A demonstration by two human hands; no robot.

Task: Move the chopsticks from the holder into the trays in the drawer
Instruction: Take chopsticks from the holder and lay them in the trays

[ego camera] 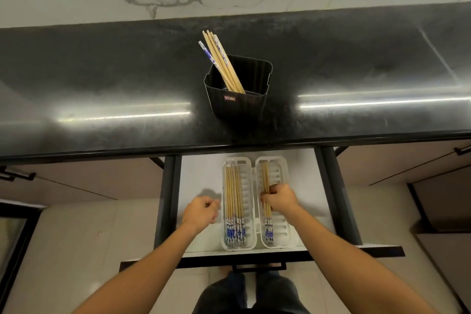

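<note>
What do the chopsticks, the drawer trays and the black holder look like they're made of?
The chopsticks look like bamboo or wood: matte tan shafts, blue-and-white printed ends. The trays seem moulded white plastic, smooth, with slotted floors. The holder is probably thin black plastic, ribbed walls with a dull sheen.

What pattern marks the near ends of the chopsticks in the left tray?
The chopsticks have blue-and-white patterned ends; head view shows it best.
</note>
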